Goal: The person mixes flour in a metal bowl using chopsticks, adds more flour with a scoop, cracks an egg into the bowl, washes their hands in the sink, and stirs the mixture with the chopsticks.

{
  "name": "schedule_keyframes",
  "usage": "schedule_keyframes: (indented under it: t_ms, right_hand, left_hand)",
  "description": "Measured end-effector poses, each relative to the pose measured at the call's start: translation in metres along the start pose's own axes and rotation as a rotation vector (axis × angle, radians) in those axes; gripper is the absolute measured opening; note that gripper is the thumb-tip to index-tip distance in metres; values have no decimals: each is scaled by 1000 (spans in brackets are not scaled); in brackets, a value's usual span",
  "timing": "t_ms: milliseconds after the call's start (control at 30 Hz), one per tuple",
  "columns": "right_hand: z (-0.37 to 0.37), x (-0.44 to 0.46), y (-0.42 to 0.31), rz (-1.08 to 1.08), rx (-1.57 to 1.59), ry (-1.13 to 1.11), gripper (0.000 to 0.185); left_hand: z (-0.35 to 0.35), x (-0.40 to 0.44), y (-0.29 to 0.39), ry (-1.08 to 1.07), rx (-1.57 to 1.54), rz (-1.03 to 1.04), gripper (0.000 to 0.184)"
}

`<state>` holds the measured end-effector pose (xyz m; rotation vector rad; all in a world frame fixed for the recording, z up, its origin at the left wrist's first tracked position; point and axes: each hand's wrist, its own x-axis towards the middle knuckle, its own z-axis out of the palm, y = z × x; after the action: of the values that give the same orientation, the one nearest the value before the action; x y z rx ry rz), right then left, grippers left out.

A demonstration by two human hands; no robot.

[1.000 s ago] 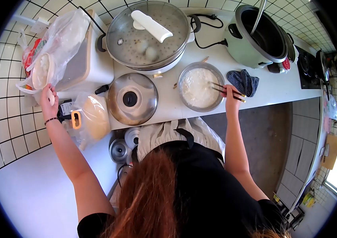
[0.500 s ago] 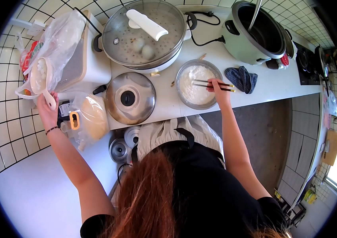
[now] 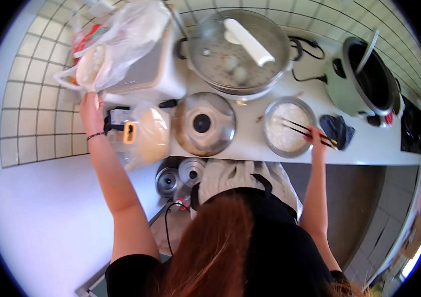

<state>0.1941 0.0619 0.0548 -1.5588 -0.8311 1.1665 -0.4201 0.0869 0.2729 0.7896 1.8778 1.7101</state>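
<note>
My left hand [image 3: 92, 110] is closed on the handle of a pale scoop [image 3: 90, 69] with white contents, at the mouth of a clear plastic bag [image 3: 138, 34]. My right hand [image 3: 316, 138] grips dark chopsticks [image 3: 299, 129], whose tips reach into a metal bowl [image 3: 311, 110] of white powdery, lumpy food [image 3: 284, 136]. A folded dark cloth [image 3: 338, 131] lies just right of that hand. Between the hands rests a round metal lid [image 3: 205, 141] with a black knob.
A glass-lidded pot [image 3: 210, 64] stands at the back, with a green cooker [image 3: 339, 89] to its right. Near my left forearm are a bag of yellowish food [image 3: 152, 133] and a white bin [image 3: 173, 74]. The counter's front edge [image 3: 364, 161] runs before me.
The view has shifted, so everything sits further right and is slightly blurred. The chopsticks moved within the bowl. The scoop's handle turned within my left hand.
</note>
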Motion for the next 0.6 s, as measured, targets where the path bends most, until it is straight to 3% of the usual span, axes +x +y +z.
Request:
schedule_keyframes:
  t_ms: [233, 400, 600]
  right_hand:
    - [-13, -7, -9, 18, 49, 52, 25]
    - [-13, -9, -3, 14, 42, 40, 25]
    - [-8, -5, 9, -27, 83, 192, 29]
  left_hand:
    - [-25, 3, 63, 28, 258, 25, 21]
    - [-17, 24, 50, -76, 451, 12, 22]
    - [2, 41, -5, -113, -43, -49, 14]
